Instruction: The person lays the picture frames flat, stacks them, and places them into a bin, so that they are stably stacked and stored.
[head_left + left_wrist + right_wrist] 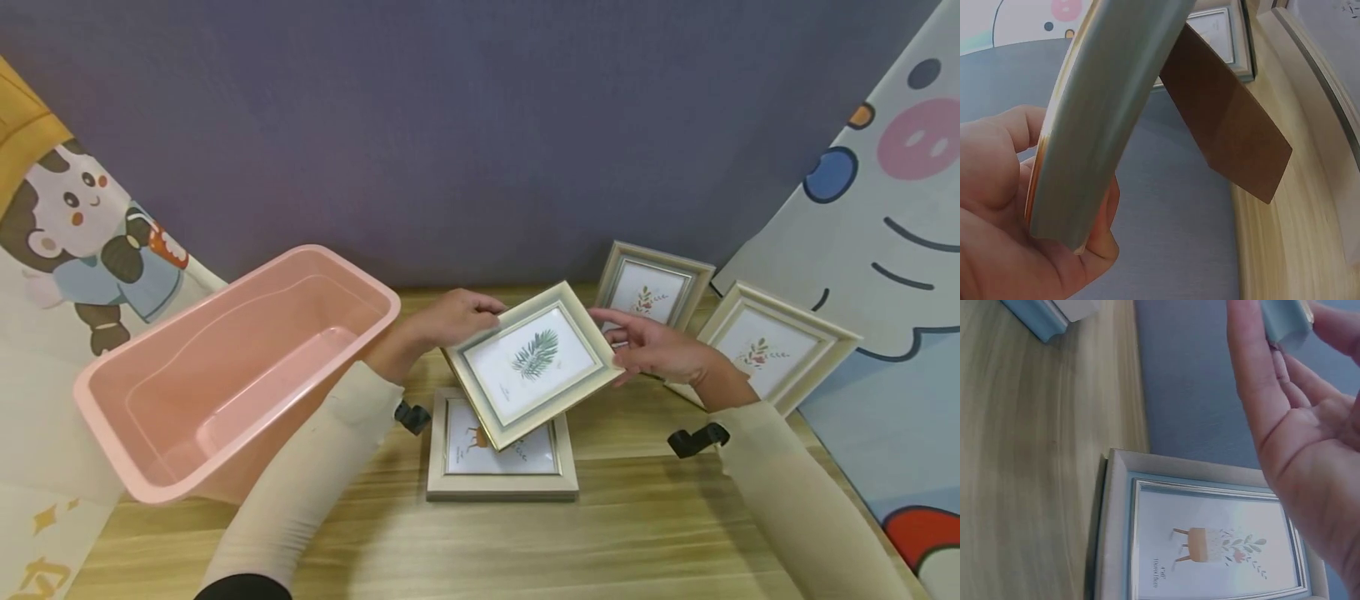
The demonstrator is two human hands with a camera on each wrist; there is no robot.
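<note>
Between both hands a picture frame (pixel 536 362) with a green leaf print is held tilted above the table. My left hand (pixel 452 321) grips its upper left edge, thumb and fingers on opposite sides in the left wrist view. At the right corner, my right hand (pixel 660 350) pinches the frame between thumb and fingers. A brown stand leg (pixel 1229 115) swings out from the back of the held frame. Below it lies a stack of frames (pixel 502 487), the top one partly covered, showing a print with an orange stool.
Two similar frames stand upright at the right, one toward the back (pixel 651 293) and one nearer (pixel 772 350). A pink plastic tub (pixel 247 442) occupies the left side. The wooden table (pixel 600 533) meets a dark blue back wall (pixel 480 142).
</note>
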